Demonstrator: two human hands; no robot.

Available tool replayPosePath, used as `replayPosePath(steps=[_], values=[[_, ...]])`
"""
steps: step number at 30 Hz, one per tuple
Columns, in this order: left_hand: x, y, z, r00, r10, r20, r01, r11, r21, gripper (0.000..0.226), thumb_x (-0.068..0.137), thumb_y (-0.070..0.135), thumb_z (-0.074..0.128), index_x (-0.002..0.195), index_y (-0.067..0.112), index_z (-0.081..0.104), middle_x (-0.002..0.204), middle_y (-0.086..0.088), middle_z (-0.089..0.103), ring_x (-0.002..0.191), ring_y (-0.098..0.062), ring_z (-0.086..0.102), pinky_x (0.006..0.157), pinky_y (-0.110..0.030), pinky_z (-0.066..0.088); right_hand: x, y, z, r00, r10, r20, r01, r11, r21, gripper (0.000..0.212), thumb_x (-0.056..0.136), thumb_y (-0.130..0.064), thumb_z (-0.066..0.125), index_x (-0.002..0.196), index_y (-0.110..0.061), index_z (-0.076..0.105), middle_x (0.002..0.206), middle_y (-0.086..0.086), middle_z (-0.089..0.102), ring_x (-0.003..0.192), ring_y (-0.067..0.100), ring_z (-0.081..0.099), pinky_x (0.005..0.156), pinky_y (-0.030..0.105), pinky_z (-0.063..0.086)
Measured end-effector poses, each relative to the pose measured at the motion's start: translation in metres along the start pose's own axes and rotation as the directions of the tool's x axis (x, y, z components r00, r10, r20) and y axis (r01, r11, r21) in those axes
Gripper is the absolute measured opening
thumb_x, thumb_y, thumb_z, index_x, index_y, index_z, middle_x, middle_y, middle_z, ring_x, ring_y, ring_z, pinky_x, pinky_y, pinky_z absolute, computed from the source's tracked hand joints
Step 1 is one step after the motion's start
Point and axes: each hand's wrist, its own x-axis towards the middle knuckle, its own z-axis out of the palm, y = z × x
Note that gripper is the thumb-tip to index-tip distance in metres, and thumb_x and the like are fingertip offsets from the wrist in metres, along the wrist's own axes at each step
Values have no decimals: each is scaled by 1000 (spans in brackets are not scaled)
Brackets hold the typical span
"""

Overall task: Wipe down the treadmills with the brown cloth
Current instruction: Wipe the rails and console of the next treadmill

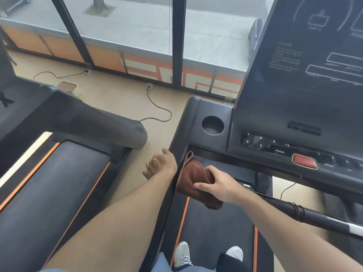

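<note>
I stand on the belt (216,228) of a black treadmill with orange stripes. Its console (290,114) rises at the right, with a cup holder (212,125) and a red stop button (304,161). My right hand (218,183) grips a bunched brown cloth (193,176) against the inner side of the left handrail (179,146). My left hand (160,163) rests on the outer side of the same rail, thumb touching it, fingers loosely curled and holding nothing. A second treadmill (59,173) stands to the left.
Power cables (157,107) run across the beige floor to sockets below a glass window wall (137,36). A black bar wrapped with a red cord (298,212) crosses at the right. My shoes (182,254) are on the belt.
</note>
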Motion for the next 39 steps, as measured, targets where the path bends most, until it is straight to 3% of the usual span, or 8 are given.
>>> replayPosePath(steps=[8, 11, 15, 18, 20, 25, 31, 39], values=[[0, -2, 0, 1000, 0, 23, 2, 998, -61, 66, 104, 47, 20, 133, 2, 59, 137, -19, 61, 130, -37, 51, 114, -50, 33, -20, -1, 23, 944, -171, -282, 187, 982, 32, 40, 76, -37, 89, 80, -38, 49, 83, -19, 57, 82, -4, 54, 67, 20, 40], [1, -1, 0, 1000, -1, 25, 3, 997, -76, 68, 104, 49, 20, 134, 1, 59, 139, -19, 60, 131, -37, 51, 114, -50, 32, -32, -3, 24, 894, -202, -400, 252, 965, 77, 41, 68, -49, 90, 84, -38, 54, 89, -19, 62, 91, 0, 57, 74, 27, 46], [4, -2, 0, 999, -1, 36, 4, 996, -88, 68, 102, 48, 21, 132, 2, 61, 138, -20, 60, 129, -38, 52, 112, -49, 33, -45, -15, 15, 962, -141, -235, 191, 960, 207, 52, 73, -67, 75, 93, -26, 52, 83, -12, 67, 74, 9, 62, 71, 34, 51], [6, -3, 2, 999, 24, 41, -20, 995, -97, 68, 101, 45, 18, 132, 3, 61, 137, -21, 60, 129, -39, 52, 111, -50, 34, -54, -19, 19, 977, -194, -86, 202, 974, 105, 35, 97, -52, 63, 85, -28, 41, 71, -10, 51, 63, 7, 42, 64, 33, 39], [7, -2, 3, 999, 15, 39, -11, 993, -118, 68, 101, 45, 18, 132, 2, 61, 137, -22, 60, 128, -39, 51, 111, -50, 34, -54, -20, 22, 974, -216, -68, 214, 976, -35, 25, 99, -53, 60, 94, -34, 45, 83, -10, 62, 75, 9, 53, 72, 34, 42], [5, -2, 2, 999, -14, 36, 20, 989, -150, 67, 101, 46, 23, 131, -1, 60, 135, -22, 61, 127, -39, 53, 111, -48, 36, -51, -14, 20, 904, -284, -320, 130, 895, -427, 36, 103, -49, 53, 139, -47, 50, 122, -13, 72, 113, 17, 64, 81, 32, 45], [6, -3, 3, 1000, -14, 21, 17, 991, -135, 67, 101, 46, 22, 131, 0, 60, 136, -22, 60, 126, -39, 53, 111, -48, 36, -41, -1, 24, 739, -341, -582, 235, 939, -252, 32, 77, -16, 88, 101, -34, 77, 96, -17, 71, 93, 15, 61, 79, 32, 48], [7, -3, 4, 1000, -30, 4, 30, 990, -136, 67, 99, 46, 23, 128, 1, 62, 133, -21, 62, 124, -39, 55, 110, -49, 38, -39, 1, 31, 763, -390, -516, 347, 920, -181, 34, 83, -1, 80, 89, -32, 69, 85, -21, 52, 87, 8, 52, 108, 20, 39]])
